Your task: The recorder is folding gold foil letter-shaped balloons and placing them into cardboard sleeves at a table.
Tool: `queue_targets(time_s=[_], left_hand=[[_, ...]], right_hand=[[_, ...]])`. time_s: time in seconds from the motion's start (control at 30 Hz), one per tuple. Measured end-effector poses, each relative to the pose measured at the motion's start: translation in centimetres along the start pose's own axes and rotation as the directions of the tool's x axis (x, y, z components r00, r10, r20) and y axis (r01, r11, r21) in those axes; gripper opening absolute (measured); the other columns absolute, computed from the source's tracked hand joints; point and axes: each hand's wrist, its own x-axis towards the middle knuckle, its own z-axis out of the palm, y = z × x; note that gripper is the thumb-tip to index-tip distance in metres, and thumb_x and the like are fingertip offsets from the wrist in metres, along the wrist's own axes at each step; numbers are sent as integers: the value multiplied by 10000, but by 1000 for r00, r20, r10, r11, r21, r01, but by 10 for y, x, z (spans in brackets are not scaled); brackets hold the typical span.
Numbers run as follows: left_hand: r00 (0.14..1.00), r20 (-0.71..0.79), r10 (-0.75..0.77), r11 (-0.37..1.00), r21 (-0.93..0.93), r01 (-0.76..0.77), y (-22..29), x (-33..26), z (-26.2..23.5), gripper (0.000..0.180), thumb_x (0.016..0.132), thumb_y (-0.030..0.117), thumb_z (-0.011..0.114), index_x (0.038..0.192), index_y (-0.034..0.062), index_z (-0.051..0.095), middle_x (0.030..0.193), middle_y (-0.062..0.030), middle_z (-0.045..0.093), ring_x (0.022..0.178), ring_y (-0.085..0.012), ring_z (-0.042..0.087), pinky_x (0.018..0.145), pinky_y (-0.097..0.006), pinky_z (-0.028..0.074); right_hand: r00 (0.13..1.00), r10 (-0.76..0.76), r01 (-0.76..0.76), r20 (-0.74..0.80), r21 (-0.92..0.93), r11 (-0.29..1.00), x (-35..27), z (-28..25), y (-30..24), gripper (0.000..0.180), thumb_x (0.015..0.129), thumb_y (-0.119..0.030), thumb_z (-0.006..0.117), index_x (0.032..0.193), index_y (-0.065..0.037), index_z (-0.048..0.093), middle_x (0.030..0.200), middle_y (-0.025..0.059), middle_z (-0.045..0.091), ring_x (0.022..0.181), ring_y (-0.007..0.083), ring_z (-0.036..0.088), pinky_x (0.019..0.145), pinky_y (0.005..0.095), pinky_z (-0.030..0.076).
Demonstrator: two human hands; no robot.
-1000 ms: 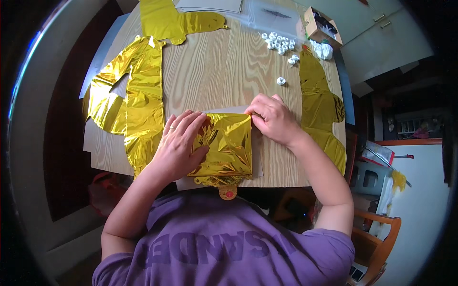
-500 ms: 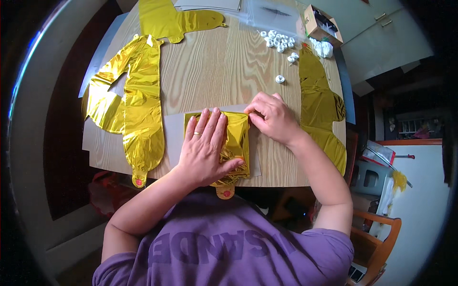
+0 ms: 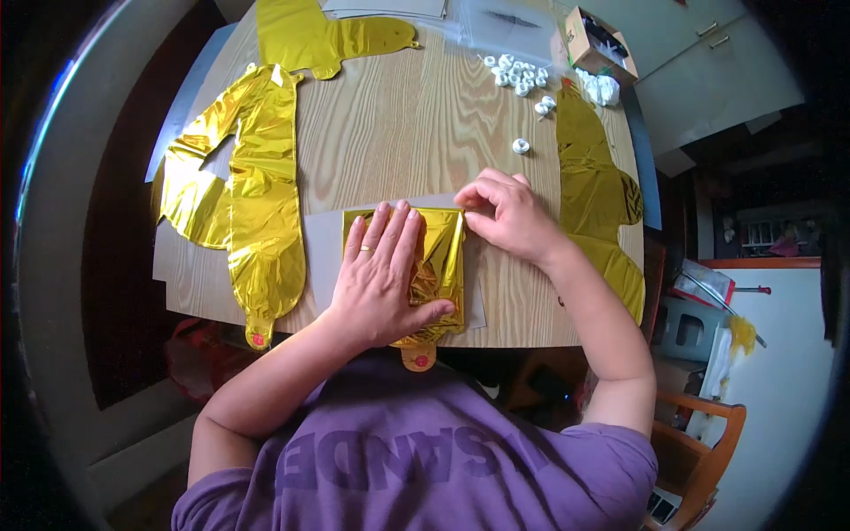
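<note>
In front of me a gold foil balloon [image 3: 440,257], folded into a rough rectangle, lies on a grey card sheet [image 3: 325,257]. Its tab with a red dot hangs over the table's near edge. My left hand [image 3: 381,274] presses flat on the foil, fingers stretched out and thumb spread to the right. At the far right corner of the foil, my right hand [image 3: 513,221] has its fingers curled in a pinch, thumb and forefinger at the corner. The fingertips partly hide what they grip.
Other flat gold foil balloons lie at the left [image 3: 266,177], far left [image 3: 301,40] and right [image 3: 589,186]. White ribbon rolls [image 3: 521,75] cluster at the back, one [image 3: 521,146] apart nearer me. A box [image 3: 602,44] stands back right; a wooden chair [image 3: 708,442] is at lower right.
My right hand has shifted very slightly up and its thumb and forefinger have changed angle at the corner. The foil under my left thumb looks smoother; my left hand stays put.
</note>
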Motion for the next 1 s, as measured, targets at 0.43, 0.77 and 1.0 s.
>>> queue_targets(time_s=[0.43,0.77,1.0], left_hand=[[1000,-26,12,995,-103,-15,-4,-1,-3,1074,853,717,593,1527,-58,279,1575,-280,317,1504,-436,227,1222,-555,140],[1000,-7,3,993,-116,-3,-3,-1,-5,1038,873,683,594,1534,-47,269,1582,-271,311,1510,-424,221,1225,-551,134],[1000,25,0,995,-103,2,-2,0,-7,1048,877,663,619,1557,-32,230,1596,-270,281,1514,-428,205,1226,-549,127]], right_hand=[[997,-36,30,-62,-97,995,2,18,0,96,810,-136,680,893,-98,653,842,42,619,795,229,629,789,361,412],[982,-190,190,19,-50,980,6,2,7,98,824,-177,673,901,-116,673,892,54,628,845,234,634,834,389,413],[984,-178,175,-23,-91,980,11,18,7,91,789,-105,665,862,-95,612,831,44,602,789,250,603,791,368,402]])
